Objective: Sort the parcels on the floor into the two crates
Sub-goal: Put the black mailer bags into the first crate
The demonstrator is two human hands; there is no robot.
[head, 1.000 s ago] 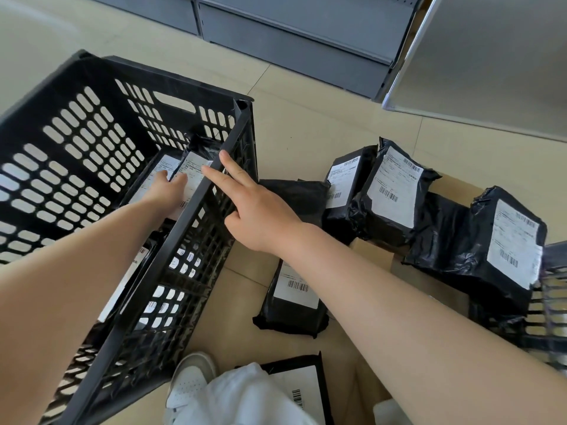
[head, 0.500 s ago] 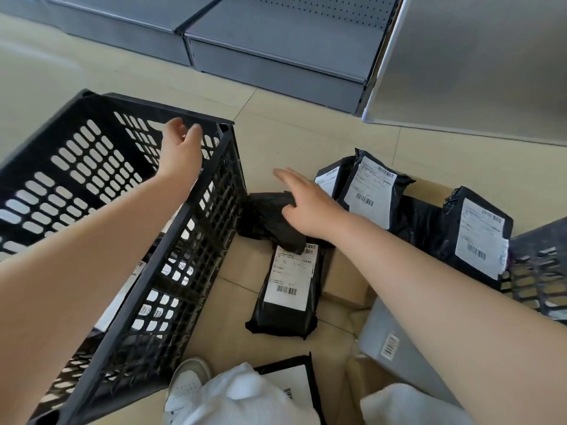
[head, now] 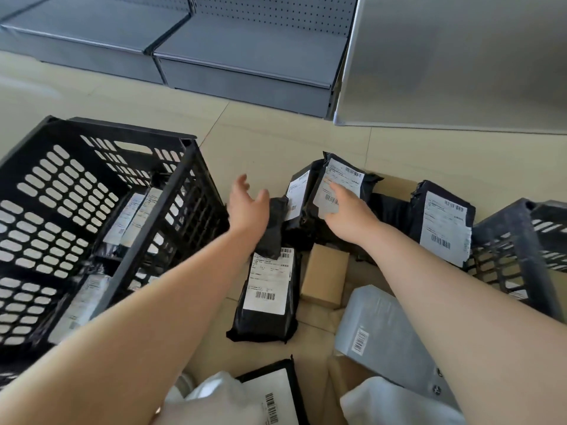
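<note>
our left hand (head: pixel 248 207) spread, empty, frame centre | our right hand (head: pixel 349 210) lies on labelled parcel (head: pixel 340 185), grip unclear | crate (head: pixel 171 216) at left

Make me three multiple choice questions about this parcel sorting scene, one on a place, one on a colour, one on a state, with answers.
1. Where does the small brown box lie?
A. in the left crate
B. on the floor, right of a black parcel
C. on the shelf

2. What colour is the left crate?
A. black
B. red
C. white

3. What is the left hand doing?
A. gripping the crate rim
B. holding a parcel
C. open, holding nothing

Answers: B, it sits beside the flat black parcel; A, its slotted walls are black; C, its fingers are spread in the air.
</note>
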